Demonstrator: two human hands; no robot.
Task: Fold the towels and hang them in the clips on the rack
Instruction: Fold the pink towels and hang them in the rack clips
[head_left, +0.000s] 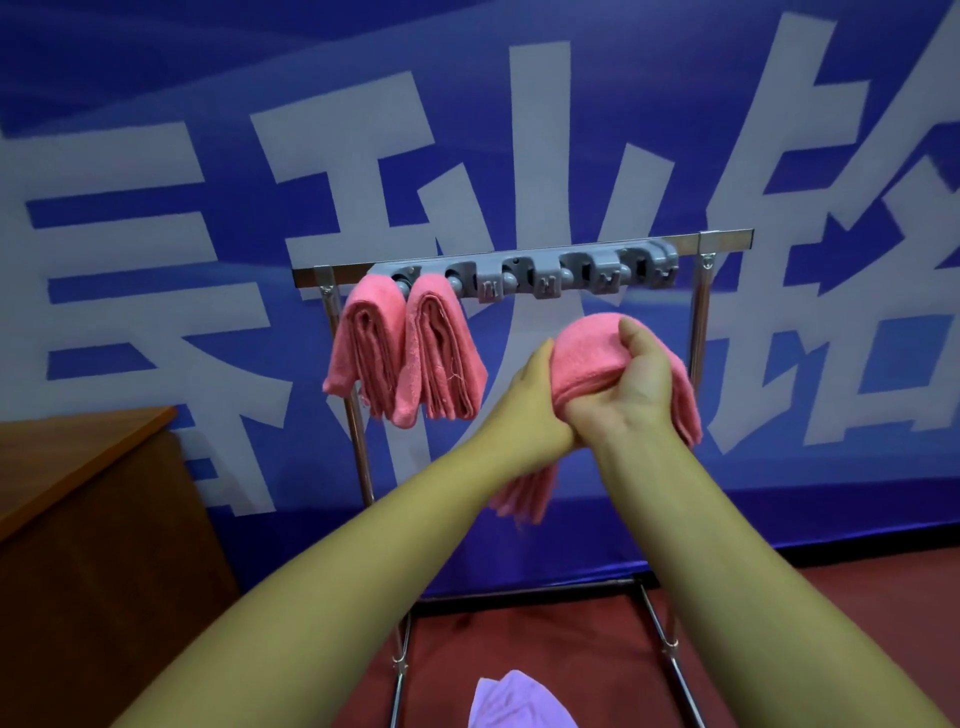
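Both hands, left hand and right hand, grip a folded pink towel; its lower end hangs hidden behind them

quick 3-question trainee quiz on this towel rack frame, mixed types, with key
1. True or false: two pink towels already hang from the clip bar.
2. What holds the third pink towel? A) left hand only B) right hand only C) both hands
3. Fill in: the cloth at the bottom edge is ____ coloured.

Key: 1 true; 2 C; 3 lilac
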